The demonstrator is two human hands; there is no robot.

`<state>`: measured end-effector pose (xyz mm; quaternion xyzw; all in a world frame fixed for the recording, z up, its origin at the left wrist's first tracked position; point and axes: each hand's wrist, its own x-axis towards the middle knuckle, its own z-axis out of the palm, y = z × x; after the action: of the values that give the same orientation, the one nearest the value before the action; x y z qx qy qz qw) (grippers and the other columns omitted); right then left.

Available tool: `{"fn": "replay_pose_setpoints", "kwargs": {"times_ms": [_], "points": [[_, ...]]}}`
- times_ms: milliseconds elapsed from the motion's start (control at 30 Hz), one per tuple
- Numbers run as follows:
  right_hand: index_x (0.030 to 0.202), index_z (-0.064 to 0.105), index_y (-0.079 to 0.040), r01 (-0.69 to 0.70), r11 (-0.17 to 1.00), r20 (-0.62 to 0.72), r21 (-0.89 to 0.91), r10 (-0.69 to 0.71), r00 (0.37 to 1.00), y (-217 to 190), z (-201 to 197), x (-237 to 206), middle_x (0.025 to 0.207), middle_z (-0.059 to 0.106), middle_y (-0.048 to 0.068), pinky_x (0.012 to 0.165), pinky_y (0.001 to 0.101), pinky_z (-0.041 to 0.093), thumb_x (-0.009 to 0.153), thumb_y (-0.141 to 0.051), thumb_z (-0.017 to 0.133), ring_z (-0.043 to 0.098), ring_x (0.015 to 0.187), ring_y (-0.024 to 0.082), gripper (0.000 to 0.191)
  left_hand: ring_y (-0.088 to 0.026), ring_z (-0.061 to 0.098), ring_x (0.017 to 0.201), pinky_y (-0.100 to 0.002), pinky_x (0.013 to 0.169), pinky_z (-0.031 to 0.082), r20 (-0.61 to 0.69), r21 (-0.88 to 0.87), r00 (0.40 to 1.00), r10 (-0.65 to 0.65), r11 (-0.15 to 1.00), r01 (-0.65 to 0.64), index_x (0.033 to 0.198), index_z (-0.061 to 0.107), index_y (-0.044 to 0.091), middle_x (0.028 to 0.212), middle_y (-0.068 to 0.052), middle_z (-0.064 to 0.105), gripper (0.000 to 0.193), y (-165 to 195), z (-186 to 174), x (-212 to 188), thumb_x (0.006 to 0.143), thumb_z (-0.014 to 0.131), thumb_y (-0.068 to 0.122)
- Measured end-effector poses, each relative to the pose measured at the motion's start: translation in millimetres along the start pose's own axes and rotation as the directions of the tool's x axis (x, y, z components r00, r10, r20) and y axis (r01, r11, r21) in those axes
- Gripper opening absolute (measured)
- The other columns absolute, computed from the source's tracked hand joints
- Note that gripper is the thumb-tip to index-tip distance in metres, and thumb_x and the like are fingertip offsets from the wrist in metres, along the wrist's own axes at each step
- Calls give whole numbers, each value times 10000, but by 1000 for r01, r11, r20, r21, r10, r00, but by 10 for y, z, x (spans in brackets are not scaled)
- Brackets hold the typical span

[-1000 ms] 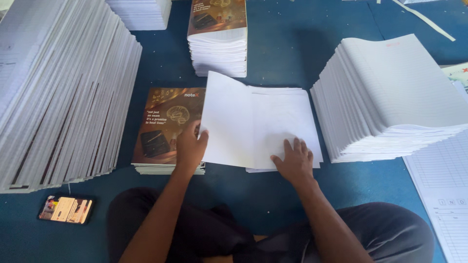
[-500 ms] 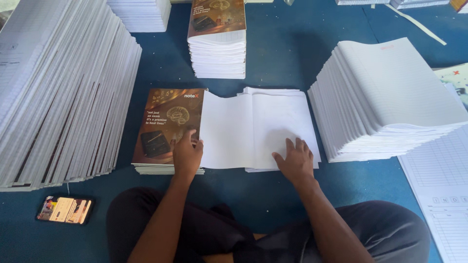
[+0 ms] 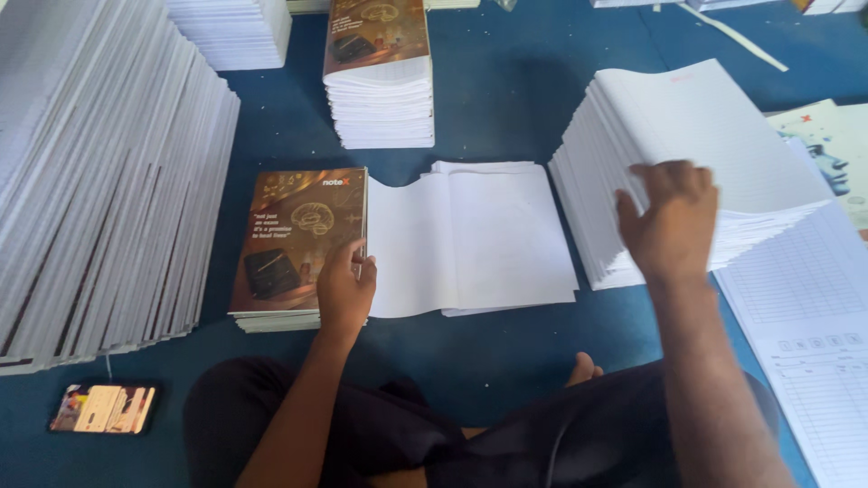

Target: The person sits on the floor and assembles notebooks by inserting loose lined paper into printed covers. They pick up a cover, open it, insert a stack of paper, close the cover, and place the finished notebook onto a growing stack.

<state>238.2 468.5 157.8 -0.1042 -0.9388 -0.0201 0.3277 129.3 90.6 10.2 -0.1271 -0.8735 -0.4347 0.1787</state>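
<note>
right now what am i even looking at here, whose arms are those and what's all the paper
This is one picture from a camera worn on a person's head, looking down. There is no machine: the two bare arms belong to the wearer, who sits on a blue floor with legs folded.

The left hand rests on the edge of a brown-covered notebook, which tops a short stack. Beside it lies an open spread of white pages.

The right hand is lifted with fingers spread over a slanted stack of white page bundles. It holds nothing that I can see.

Around them: a long leaning row of bundles at the left, another stack of covered notebooks further up, ruled sheets at the right, and a phone on the floor.
</note>
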Motion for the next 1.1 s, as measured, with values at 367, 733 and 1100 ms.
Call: {"fn": "replay_pose_setpoints", "kwargs": {"times_ms": [367, 733, 1100], "points": [[1302, 727, -181, -309, 938, 515, -159, 346, 784, 554, -246, 293, 1238, 723, 121, 987, 414, 541, 837, -292, 838, 703, 1088, 287, 491, -87, 546, 586, -248, 523, 459, 261, -334, 953, -153, 912, 238, 1231, 685, 64, 892, -41, 688, 336, 611, 265, -112, 899, 695, 116], [1146, 785, -86, -66, 997, 353, 44, 47, 934, 600, -307, 204, 1090, 764, 112, 845, 373, 583, 752, -265, 856, 746, 888, 253, 438, -182, 726, 735, -277, 576, 587, 613, -667, 790, -31, 515, 538, 1266, 633, -40, 1000, -168, 743, 464, 1618, 1117, -122, 995, 604, 335], [979, 805, -114, 59, 992, 284, 112, -88, 955, -37, -627, 25, 888, 739, 111, 782, 440, 558, 741, -331, 843, 713, 842, 316, 324, -255, 680, 1027, -385, 819, 605, 844, -536, 522, 127, 146, 832, 1398, 492, -19, 1165, -174, 666, 576, 2609, 1907, 340, 1008, 532, 404]]}}
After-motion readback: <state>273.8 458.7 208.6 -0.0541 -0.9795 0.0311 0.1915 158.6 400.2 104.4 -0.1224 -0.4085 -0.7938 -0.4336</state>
